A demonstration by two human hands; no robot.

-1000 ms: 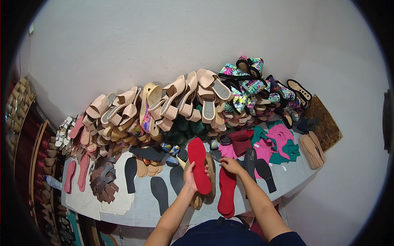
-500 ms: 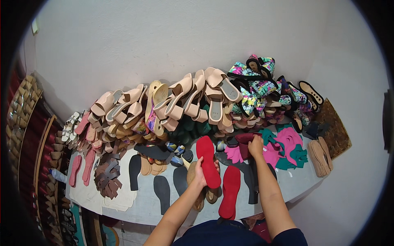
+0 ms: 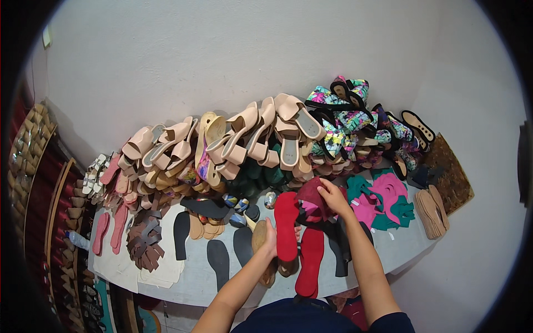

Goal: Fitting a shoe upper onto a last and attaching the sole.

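Note:
My left hand [image 3: 270, 240] grips a red shoe sole [image 3: 286, 227] by its edge, holding it upright above the table. Pinched in my right hand [image 3: 334, 198] is a dark red piece of material [image 3: 311, 193], curved like a shoe upper, with a pinkish part showing beneath it. It sits close beside the top of the held sole; whether they touch I cannot tell. Below, more red soles [image 3: 311, 266] lie stacked at the near table edge. Tan soles [image 3: 267, 273] are partly hidden behind my left forearm.
Beige heeled sandals [image 3: 244, 130] and patterned sandals [image 3: 347, 122] are heaped along the wall. Pink and green cut pieces [image 3: 386, 200] lie right, near stacked tan soles [image 3: 430, 211]. Black soles [image 3: 218, 261] and brown straps [image 3: 145, 238] spread over the left of the white table [image 3: 172, 294].
My right hand has lifted the dark red piece and brought it left, toward the held sole. The red sole has shifted slightly right and turned more upright.

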